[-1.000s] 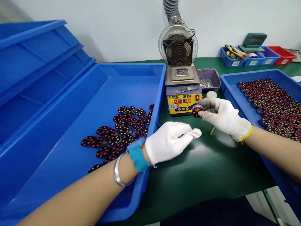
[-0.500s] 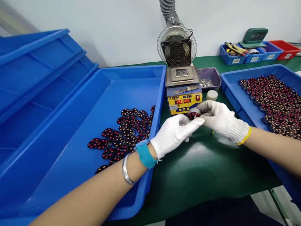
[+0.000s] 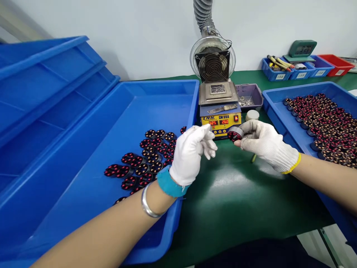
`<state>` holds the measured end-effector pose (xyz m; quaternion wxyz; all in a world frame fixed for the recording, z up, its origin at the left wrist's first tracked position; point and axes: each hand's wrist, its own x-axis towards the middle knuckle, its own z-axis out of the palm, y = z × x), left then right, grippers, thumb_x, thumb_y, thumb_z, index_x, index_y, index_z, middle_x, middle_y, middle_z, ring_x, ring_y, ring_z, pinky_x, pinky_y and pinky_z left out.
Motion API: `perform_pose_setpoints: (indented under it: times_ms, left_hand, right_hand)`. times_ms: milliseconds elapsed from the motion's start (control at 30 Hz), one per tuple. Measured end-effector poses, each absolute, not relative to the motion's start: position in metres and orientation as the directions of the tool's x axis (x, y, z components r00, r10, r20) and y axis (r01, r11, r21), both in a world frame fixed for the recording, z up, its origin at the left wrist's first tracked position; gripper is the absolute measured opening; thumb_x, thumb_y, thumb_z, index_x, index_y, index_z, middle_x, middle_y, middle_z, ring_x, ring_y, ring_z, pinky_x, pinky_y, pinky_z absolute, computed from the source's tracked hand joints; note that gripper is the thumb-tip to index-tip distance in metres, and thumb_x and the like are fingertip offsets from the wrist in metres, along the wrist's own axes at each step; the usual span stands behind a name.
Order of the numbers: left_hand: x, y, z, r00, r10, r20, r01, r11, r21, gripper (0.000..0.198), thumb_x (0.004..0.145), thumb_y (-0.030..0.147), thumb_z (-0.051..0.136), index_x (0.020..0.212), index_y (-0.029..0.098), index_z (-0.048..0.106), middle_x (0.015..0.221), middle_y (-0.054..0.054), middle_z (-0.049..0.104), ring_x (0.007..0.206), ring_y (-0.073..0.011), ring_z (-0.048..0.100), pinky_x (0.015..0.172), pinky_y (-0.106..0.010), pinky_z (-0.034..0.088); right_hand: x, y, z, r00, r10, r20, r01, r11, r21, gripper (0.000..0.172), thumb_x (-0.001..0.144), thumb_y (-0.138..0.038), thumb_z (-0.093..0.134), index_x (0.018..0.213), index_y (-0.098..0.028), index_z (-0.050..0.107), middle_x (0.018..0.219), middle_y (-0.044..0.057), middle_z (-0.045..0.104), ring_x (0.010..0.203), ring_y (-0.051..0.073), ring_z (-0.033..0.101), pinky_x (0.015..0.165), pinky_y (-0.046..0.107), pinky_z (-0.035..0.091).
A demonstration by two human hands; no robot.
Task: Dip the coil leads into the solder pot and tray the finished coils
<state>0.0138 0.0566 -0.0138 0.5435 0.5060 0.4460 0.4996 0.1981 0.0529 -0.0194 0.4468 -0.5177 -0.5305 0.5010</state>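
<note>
My right hand [image 3: 262, 144], in a white glove with a bare thumb tip, pinches a small round motor stator [image 3: 235, 133] by its grey ring. Red coils show on the underside of the part, just in front of the solder pot [image 3: 220, 118]. To its left, my left hand [image 3: 192, 153] is raised over the tray's edge. Its gloved fingers are loosely bent and apart, and nothing shows in them. Below and left of it, several stators [image 3: 153, 158] with red and copper coils stand in the left blue tray [image 3: 196, 98].
Many more stators [image 3: 331, 128] fill the right blue tray [image 3: 279, 90]. A knife-like scraper [image 3: 223, 108] lies on the solder pot, with a fan [image 3: 215, 66] behind. Beside it are a purple bin [image 3: 251, 89] and a white-lidded jar [image 3: 252, 114]. Stacked trays [image 3: 55, 85] lean at left.
My left hand has let go of the stator and pulled back to the left, its fingers turned up. My right hand keeps the stator in nearly the same place.
</note>
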Motion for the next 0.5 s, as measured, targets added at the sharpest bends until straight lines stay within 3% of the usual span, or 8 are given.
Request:
perform_pose_setpoints:
  times_ms: [100, 200, 333, 433, 500]
  left_hand:
    - [0.018, 0.052, -0.017, 0.157, 0.987, 0.031, 0.155, -0.056, 0.986, 0.032, 0.08, 0.048, 0.059, 0.076, 0.016, 0.055, 0.06, -0.001, 0.061, 0.049, -0.0126, 0.058, 0.042, -0.022, 0.04]
    - [0.022, 0.046, -0.019, 0.218, 0.973, 0.08, 0.328, -0.15, 0.933, 0.026, 0.081, 0.041, 0.061, 0.072, 0.017, 0.056, 0.057, 0.001, 0.058, 0.05, -0.0106, 0.055, 0.049, -0.022, 0.044]
    - [0.018, 0.041, -0.017, 0.11, 0.961, 0.254, 0.211, -0.272, 0.939, 0.02, 0.085, 0.035, 0.054, 0.078, 0.017, 0.058, 0.056, 0.002, 0.056, 0.045, -0.0099, 0.052, 0.044, -0.022, 0.042]
    - [0.012, 0.043, -0.014, 0.032, 0.935, 0.354, 0.142, -0.355, 0.924, 0.03, 0.089, 0.043, 0.047, 0.074, 0.018, 0.055, 0.055, 0.001, 0.055, 0.045, -0.0106, 0.053, 0.044, -0.023, 0.042]
    - [0.011, 0.046, -0.015, 0.074, 0.927, 0.368, 0.167, -0.375, 0.912, 0.037, 0.089, 0.051, 0.043, 0.078, 0.018, 0.055, 0.06, -0.001, 0.058, 0.051, -0.0123, 0.056, 0.049, -0.025, 0.045]
  right_hand:
    - [0.196, 0.051, -0.016, -0.078, 0.996, -0.031, 0.114, -0.022, -0.993, 0.028, 0.061, -0.022, 0.077, 0.082, -0.016, 0.06, 0.08, 0.002, 0.067, 0.072, 0.015, 0.065, 0.064, 0.026, 0.055]
    - [0.194, 0.048, -0.012, -0.117, 0.992, -0.052, 0.124, -0.038, -0.992, 0.026, 0.064, -0.018, 0.073, 0.087, -0.014, 0.061, 0.084, 0.004, 0.069, 0.073, 0.014, 0.065, 0.065, 0.025, 0.055]
    - [0.195, 0.05, -0.011, -0.084, 0.993, -0.086, 0.122, -0.076, -0.99, 0.021, 0.067, -0.019, 0.072, 0.084, -0.014, 0.061, 0.08, 0.004, 0.069, 0.07, 0.014, 0.065, 0.063, 0.025, 0.055]
    - [0.196, 0.051, -0.009, -0.03, 0.993, -0.11, 0.093, -0.107, -0.99, 0.022, 0.065, -0.019, 0.073, 0.082, -0.015, 0.06, 0.075, 0.002, 0.068, 0.066, 0.014, 0.066, 0.062, 0.025, 0.055]
    - [0.196, 0.049, -0.007, -0.028, 0.995, -0.096, 0.108, -0.093, -0.99, 0.022, 0.065, -0.019, 0.073, 0.082, -0.016, 0.06, 0.075, 0.002, 0.068, 0.065, 0.014, 0.066, 0.06, 0.024, 0.056]
